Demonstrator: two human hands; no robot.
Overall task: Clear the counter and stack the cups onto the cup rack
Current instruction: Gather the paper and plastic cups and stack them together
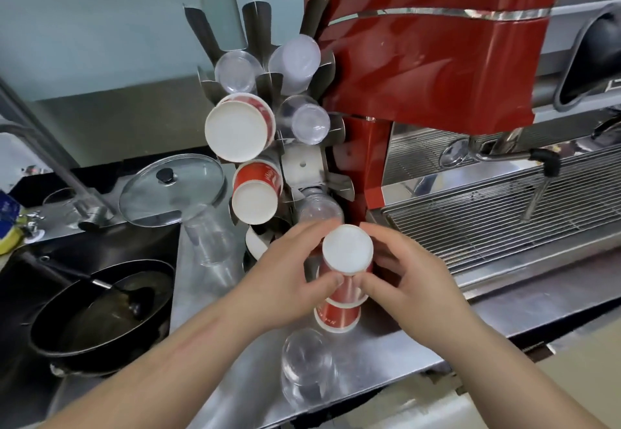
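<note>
Cups [346, 270] upside-down, stack near-vertical.

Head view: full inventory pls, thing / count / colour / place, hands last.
cup rack: 1, metal, behind the hands beside the red machine, holding stacks of cups
red paper cups in rack: 2 stacks, red and white, rack's left side
clear cups in rack: several stacks, clear or frosted
held cup stack: 1, red and white, upside down on the counter
clear cup stacks on counter: 2, one near edge, one left of rack
espresso machine: 1, red and steel, right
glass lid: 1, by the sink
pan: 1, black, in the sink
left hand: on the held stack
right hand: on the held stack
</note>
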